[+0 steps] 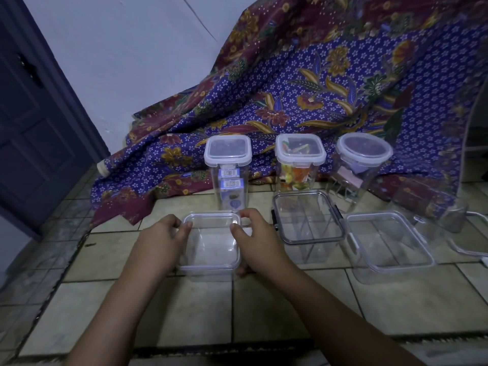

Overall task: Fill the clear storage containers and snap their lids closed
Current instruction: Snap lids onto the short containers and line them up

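Note:
An empty clear square container [211, 249] stands on the tiled floor in front of me. My left hand [161, 239] grips its left rim, thumb over the edge. My right hand [253, 231] grips its right rim near the far corner. To its right stand a clear container with a dark-clipped lid [307, 217] and another with a clear lid [388, 241]. Behind them are three tall lidded containers: one with small boxes [228, 175], one with colourful packets [299, 167], and a round one [363, 165].
A patterned batik cloth [330, 83] drapes behind the containers and over the floor. A dark door [34, 114] stands at the left. More clear containers [454, 215] sit at the far right.

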